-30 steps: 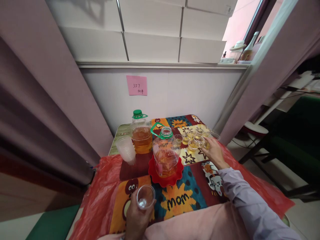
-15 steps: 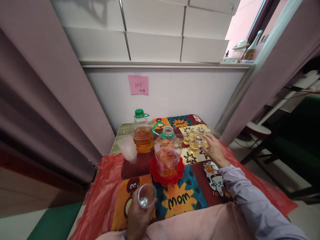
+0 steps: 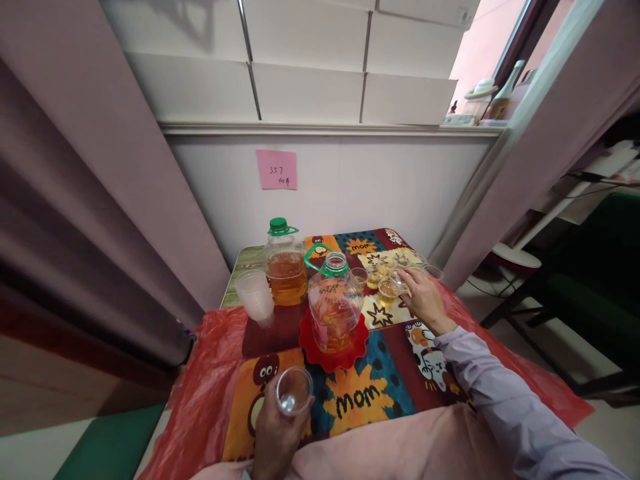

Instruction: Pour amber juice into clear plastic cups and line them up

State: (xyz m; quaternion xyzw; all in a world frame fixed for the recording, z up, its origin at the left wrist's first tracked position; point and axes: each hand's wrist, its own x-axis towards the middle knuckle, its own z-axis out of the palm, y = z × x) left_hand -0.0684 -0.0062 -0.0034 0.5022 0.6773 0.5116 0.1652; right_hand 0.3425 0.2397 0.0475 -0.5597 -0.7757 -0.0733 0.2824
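My left hand point(image 3: 281, 423), low at the front of the table, is wrapped round a clear plastic cup point(image 3: 294, 392), its open mouth facing up. My right hand point(image 3: 424, 300) reaches to the far right, its fingers closed about a small plastic cup point(image 3: 399, 280) among several others; the fingers partly cover it. A nearby cup point(image 3: 387, 292) holds yellow liquid. Between my hands an uncapped clear jug point(image 3: 336, 307) with a green handle stands in a red scalloped dish point(image 3: 334, 362), a little amber liquid at its bottom.
A second jug point(image 3: 286, 277), green-capped and about half full of amber liquid, stands behind on the left. Beside it is a stack of plastic cups point(image 3: 255, 298), leaning. Red plastic sheeting point(image 3: 200, 393) hangs over the table sides. A white wall point(image 3: 340, 180) rises behind the table.
My right hand has shifted slightly left, its fingers now covering more of the small cup. My left hand and its cup have stayed in place.
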